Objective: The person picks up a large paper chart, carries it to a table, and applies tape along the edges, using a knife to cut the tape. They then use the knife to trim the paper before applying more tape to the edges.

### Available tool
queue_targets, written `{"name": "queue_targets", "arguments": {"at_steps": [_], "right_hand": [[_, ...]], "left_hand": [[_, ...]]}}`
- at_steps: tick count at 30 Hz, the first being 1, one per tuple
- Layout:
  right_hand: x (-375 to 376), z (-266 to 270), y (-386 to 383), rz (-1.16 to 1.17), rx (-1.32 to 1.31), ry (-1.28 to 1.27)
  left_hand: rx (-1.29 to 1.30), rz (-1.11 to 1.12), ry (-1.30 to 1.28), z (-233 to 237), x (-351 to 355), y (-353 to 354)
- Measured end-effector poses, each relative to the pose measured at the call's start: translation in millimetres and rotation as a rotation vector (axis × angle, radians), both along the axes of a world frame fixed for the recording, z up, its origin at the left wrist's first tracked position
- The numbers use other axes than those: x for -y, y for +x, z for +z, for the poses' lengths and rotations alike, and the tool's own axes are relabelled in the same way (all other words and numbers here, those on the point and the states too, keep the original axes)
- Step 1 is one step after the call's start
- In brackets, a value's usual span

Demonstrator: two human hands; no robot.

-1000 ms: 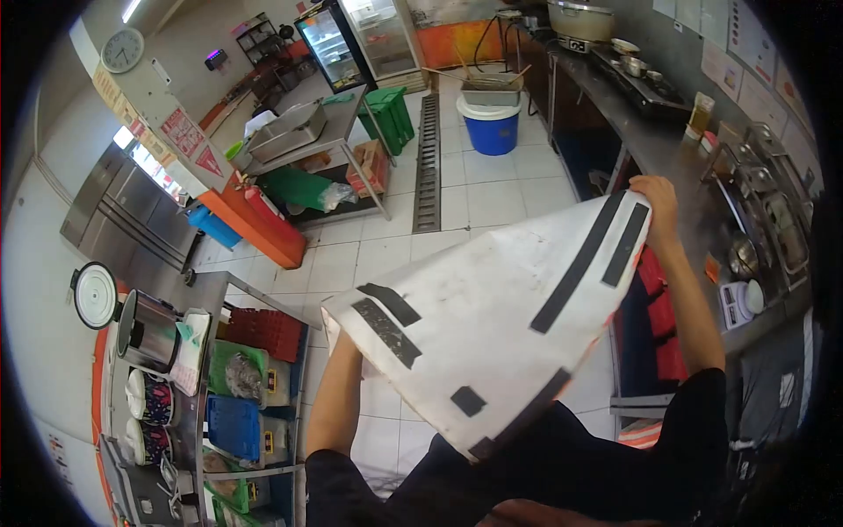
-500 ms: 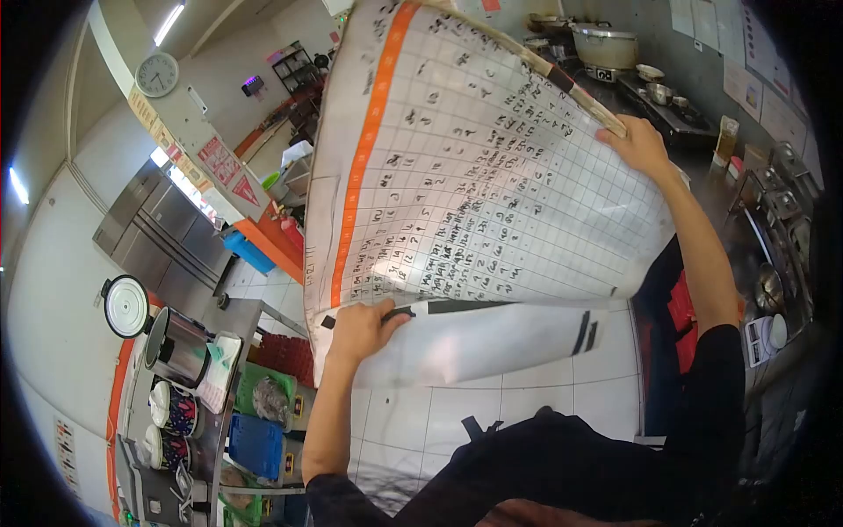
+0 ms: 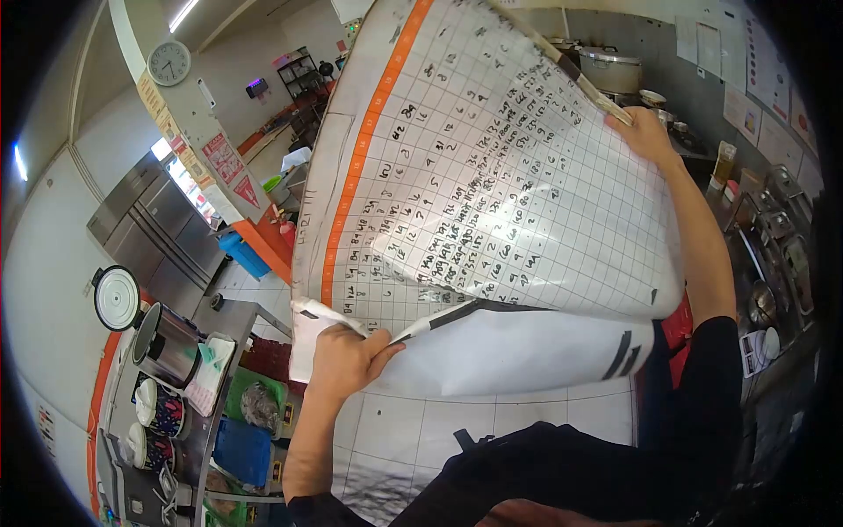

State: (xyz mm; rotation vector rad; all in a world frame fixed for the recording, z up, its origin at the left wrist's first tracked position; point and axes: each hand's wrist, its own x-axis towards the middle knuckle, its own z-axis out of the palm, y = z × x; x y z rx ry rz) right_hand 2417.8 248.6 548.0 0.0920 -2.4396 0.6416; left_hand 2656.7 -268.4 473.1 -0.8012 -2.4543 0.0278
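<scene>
A large white chart sheet [image 3: 580, 237] fills the middle of the head view. It has a printed grid, an orange numbered band and rows of black handwriting. My left hand [image 3: 344, 360] is closed on its lower edge, where the sheet bends and a blank white flap [image 3: 527, 351] with black marks curls over. My right hand [image 3: 645, 138] grips the upper right edge, along a pale strip with a dark section. The sheet is tilted and bowed between both hands, with its top running out of view.
At left, a steel table [image 3: 241, 338] carries a large steel pot [image 3: 169, 342] and dark patterned pots; crates sit below. A fridge [image 3: 140, 237] stands behind, near a pillar with a clock [image 3: 169, 63]. Stoves and a large pot [image 3: 610, 70] line the right side above tiled floor [image 3: 527, 417].
My left hand has moved down a little with the sheet's lower edge, which now folds up more sharply near it. My right hand has shifted slightly right, still gripping the sheet.
</scene>
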Motion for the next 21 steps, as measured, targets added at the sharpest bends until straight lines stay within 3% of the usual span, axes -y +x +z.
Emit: {"name": "queue_targets", "arguments": {"at_steps": [21], "right_hand": [[6, -6, 18, 0.019, -0.053, -0.043]], "left_hand": [[-0.208, -0.085, -0.036, -12, 18, 28]]}}
